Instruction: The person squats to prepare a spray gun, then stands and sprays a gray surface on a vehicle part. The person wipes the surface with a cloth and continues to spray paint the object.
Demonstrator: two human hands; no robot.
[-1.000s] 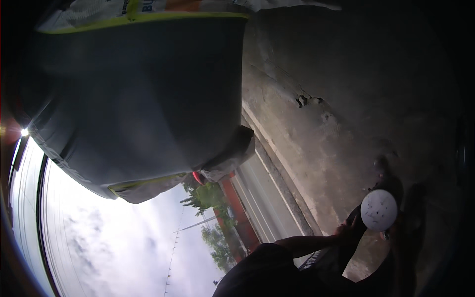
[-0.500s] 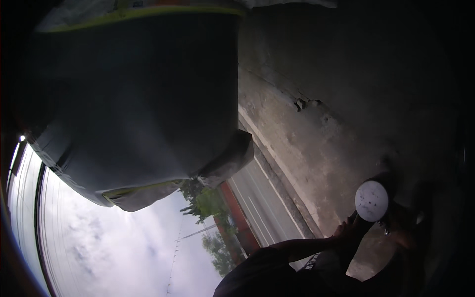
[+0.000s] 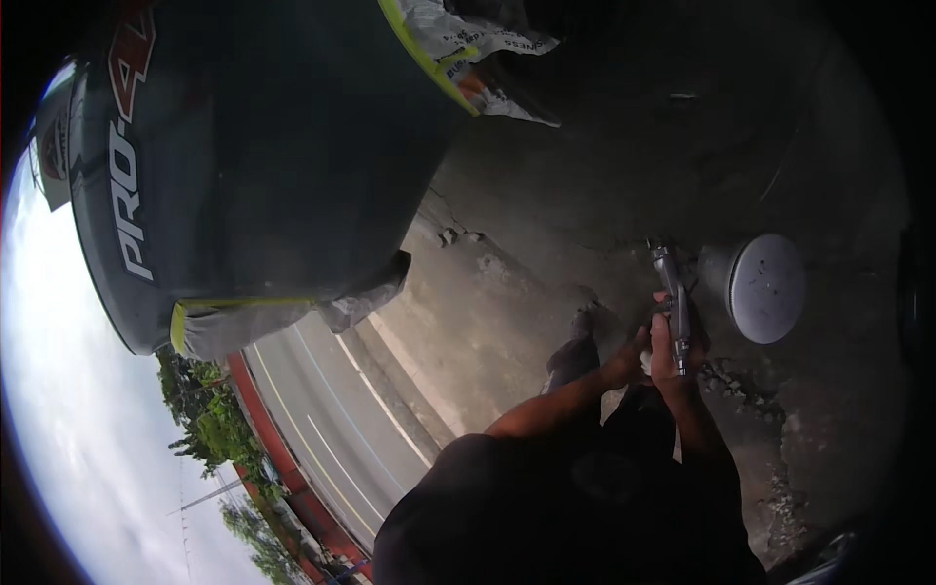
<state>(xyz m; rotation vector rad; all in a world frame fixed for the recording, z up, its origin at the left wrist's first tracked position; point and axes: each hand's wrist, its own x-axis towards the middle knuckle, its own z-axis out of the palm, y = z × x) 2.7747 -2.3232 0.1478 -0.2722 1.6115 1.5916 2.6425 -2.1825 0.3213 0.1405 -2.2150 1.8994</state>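
Note:
A metal spray gun (image 3: 682,302) with a large round white-lidded cup (image 3: 768,289) is held out in front of my body. My right hand (image 3: 669,341) is closed around the gun's handle. Right beside it, my left hand (image 3: 632,363) has its fingers curled in close to the handle. A small whitish thing shows between the two hands, too small to name. Left of the gun stands a dark grey vehicle body panel (image 3: 292,166) with a lettered decal, apart from the gun and my hands.
Yellow-green tape (image 3: 414,49) and masking paper (image 3: 249,327) line the panel's edges. Rough, cracked concrete (image 3: 497,341) lies below, with broken rubble (image 3: 751,390) near my right arm. A road (image 3: 322,419) runs beyond a kerb, past a red wall (image 3: 268,429) and trees.
My view has turned, and the panel's decal has come into sight. The spray gun and both hands now sit higher in view, with the gun's metal body plainly visible.

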